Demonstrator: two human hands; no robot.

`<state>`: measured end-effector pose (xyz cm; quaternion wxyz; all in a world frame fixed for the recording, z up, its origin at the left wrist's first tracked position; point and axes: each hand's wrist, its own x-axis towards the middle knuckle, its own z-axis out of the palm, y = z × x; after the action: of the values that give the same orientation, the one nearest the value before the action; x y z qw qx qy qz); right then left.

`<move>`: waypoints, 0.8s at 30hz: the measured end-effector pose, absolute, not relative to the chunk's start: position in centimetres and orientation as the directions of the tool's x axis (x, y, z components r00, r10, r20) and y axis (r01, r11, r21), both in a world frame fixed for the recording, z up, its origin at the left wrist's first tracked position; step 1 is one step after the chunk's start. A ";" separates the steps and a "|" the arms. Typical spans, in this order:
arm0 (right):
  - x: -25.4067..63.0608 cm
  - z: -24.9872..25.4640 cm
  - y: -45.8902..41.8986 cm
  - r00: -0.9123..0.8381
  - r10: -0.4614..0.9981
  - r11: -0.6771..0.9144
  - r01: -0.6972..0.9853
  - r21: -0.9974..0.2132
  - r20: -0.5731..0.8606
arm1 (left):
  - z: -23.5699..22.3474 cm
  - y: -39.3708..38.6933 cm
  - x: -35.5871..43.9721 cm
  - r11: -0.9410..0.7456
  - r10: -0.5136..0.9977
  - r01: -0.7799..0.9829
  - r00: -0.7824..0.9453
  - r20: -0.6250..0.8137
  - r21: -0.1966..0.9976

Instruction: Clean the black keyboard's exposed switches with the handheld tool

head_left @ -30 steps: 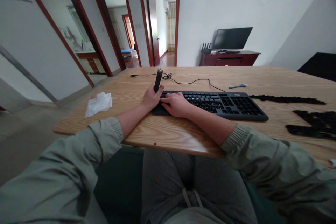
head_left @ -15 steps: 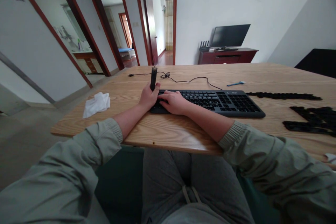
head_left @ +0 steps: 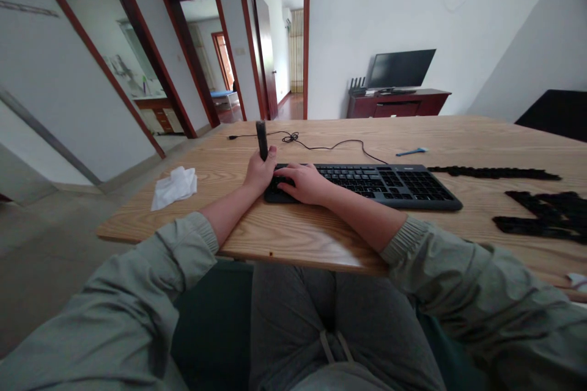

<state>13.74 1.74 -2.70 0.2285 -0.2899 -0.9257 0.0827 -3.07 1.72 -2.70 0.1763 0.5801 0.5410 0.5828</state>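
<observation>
A black keyboard (head_left: 389, 186) lies on the wooden table in front of me, its left end under my hands. My left hand (head_left: 260, 171) is closed around a slim black stick-like handle (head_left: 262, 139), which stands nearly upright above the fist at the keyboard's left edge. Its lower end is hidden, so I cannot tell the tool's kind. My right hand (head_left: 305, 183) rests on the keyboard's left part, thumb and fingers apart, fingertips down among the keys. What lies right under those fingertips is partly hidden.
A white crumpled cloth or tissue (head_left: 175, 188) lies left. Behind the keyboard are its cable (head_left: 330, 147) and a small blue brush-like tool (head_left: 411, 151). Black strips of small pieces (head_left: 495, 172) and a black pile (head_left: 550, 214) lie right. The table's front edge (head_left: 302, 261) is near me.
The black handle in my left hand has tilted its top to the left. My right hand stays on the keyboard's left part. The whole view has shifted slightly.
</observation>
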 end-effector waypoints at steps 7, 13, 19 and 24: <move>15.5 -0.5 1.2 -0.615 0.509 0.855 0.278 -0.438 0.602 | 0.8 0.2 1.3 -0.345 0.894 -0.219 -0.373 0.249 0.913; 20.0 0.9 0.0 -0.561 0.596 0.755 0.148 -0.639 0.575 | 2.5 -0.6 5.8 -0.266 0.952 -0.405 -0.254 0.171 0.875; 24.0 1.0 -0.5 -0.431 0.769 0.503 -0.049 -0.863 0.473 | 2.2 0.3 9.3 -0.241 0.956 -0.245 -0.228 0.186 0.939; 25.0 0.8 0.1 -0.331 0.888 0.288 -0.137 -0.948 0.318 | 1.2 1.0 11.2 -0.305 0.925 -0.008 -0.242 0.294 0.952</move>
<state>25.00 0.14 0.81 0.4958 -0.2977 -0.6309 0.5172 11.21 0.96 1.22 0.3657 0.4954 0.4626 0.6378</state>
